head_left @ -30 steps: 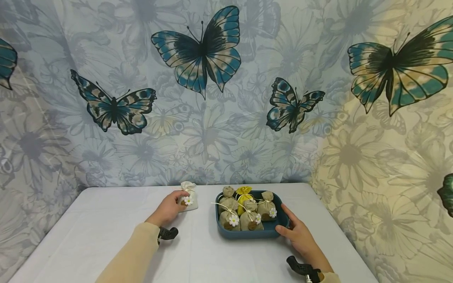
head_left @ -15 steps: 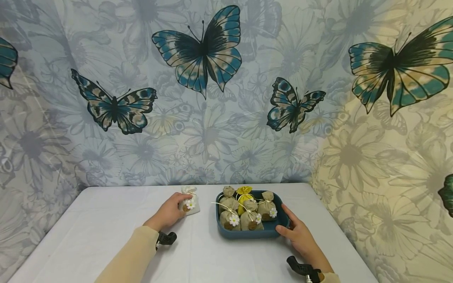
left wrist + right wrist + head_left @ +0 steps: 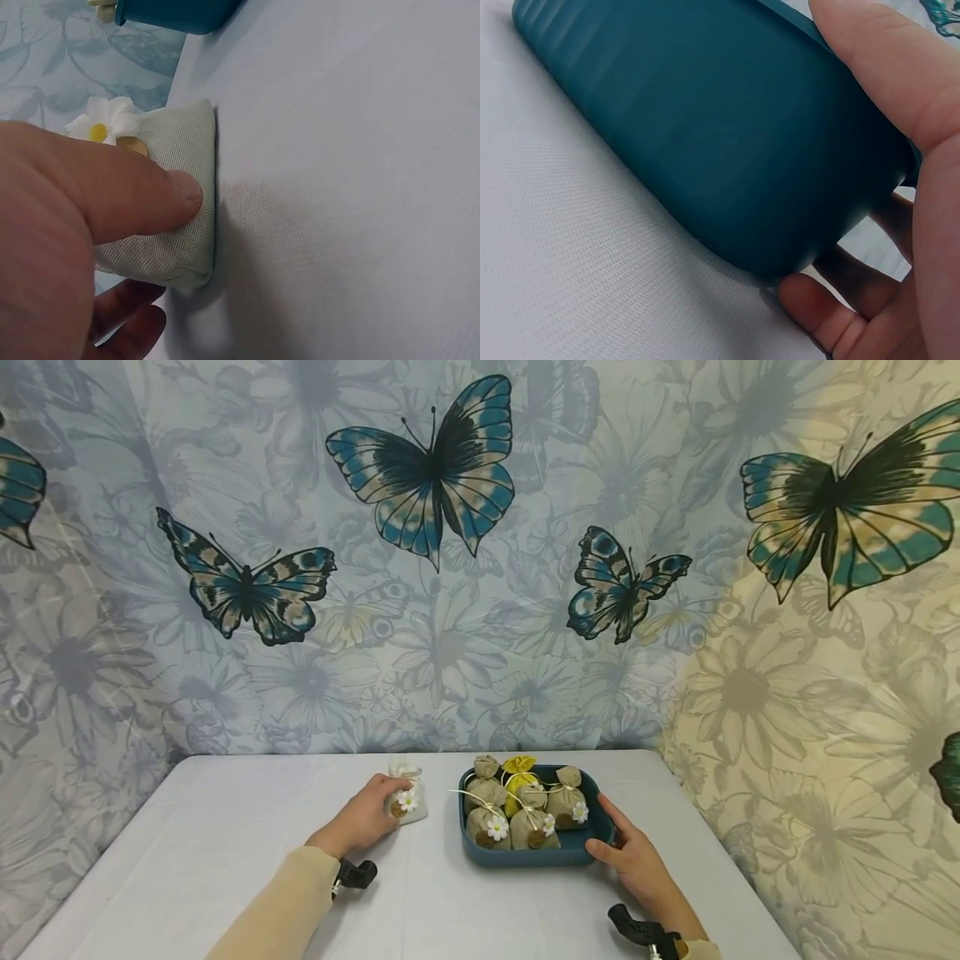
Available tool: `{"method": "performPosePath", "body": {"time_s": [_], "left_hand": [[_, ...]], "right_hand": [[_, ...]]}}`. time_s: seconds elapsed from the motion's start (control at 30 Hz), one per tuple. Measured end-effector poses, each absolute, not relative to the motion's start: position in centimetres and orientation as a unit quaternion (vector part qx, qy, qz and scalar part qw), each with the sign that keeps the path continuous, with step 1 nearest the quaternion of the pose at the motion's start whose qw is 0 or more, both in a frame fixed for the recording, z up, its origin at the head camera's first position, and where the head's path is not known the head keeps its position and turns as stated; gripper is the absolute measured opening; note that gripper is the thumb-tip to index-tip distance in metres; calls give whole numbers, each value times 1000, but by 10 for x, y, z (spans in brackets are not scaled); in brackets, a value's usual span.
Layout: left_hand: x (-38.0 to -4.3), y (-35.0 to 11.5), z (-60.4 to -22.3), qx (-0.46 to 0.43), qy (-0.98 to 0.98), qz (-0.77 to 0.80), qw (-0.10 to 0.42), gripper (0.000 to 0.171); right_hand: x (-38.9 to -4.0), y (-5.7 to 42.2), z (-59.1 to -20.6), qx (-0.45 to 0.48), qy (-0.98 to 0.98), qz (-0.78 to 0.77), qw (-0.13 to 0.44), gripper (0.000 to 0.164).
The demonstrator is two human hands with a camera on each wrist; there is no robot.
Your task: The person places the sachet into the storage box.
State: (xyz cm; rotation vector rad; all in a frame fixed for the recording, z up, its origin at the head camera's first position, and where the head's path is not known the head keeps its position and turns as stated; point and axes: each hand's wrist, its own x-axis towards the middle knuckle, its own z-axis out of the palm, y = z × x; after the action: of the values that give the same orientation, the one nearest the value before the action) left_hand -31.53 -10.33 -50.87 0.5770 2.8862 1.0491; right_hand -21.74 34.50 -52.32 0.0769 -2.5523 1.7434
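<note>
My left hand [image 3: 365, 814] holds a pale cloth drawstring pouch [image 3: 415, 810] on the left of the table. In the left wrist view its thumb [image 3: 142, 191] presses the side of the pouch [image 3: 180, 139], with a white flower above the thumb; other fingers lie behind. Whether the pouch's base touches the cloth I cannot tell. At the right end of a dark blue tray [image 3: 525, 858], my right hand [image 3: 633, 860] grips the corner. The right wrist view has the thumb at the tray's rim and fingers curled round the tray's outer wall [image 3: 727, 142].
Inside the tray are several tan pouches [image 3: 487, 814] and a yellow pouch [image 3: 517, 767]. The tray's right end shows bare floor. A white cloth [image 3: 420, 902] covers the table, whose back edge meets a butterfly-patterned hanging [image 3: 450, 677].
The left hand and its pale pouch have moved a little toward me and to the right. The right hand and the tray have stayed in place.
</note>
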Motion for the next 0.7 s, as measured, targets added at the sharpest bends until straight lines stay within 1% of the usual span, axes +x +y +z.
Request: {"method": "performPosePath", "body": {"time_s": [0.17,0.5,0.6,0.7], "left_hand": [[-311,-103,-507,192,928,319,5,60],[-316,-106,-506,200,925,322,8,55],[-313,-107,-504,193,916,351,21,57],[-310,-108,-502,171,896,407,49,59]], "right_hand": [[-218,345,-524,32,-822,568,26,79],[-219,346,-525,36,-818,573,28,79],[-219,346,-526,36,-819,571,29,79],[-220,347,-526,36,-822,567,33,79]]}}
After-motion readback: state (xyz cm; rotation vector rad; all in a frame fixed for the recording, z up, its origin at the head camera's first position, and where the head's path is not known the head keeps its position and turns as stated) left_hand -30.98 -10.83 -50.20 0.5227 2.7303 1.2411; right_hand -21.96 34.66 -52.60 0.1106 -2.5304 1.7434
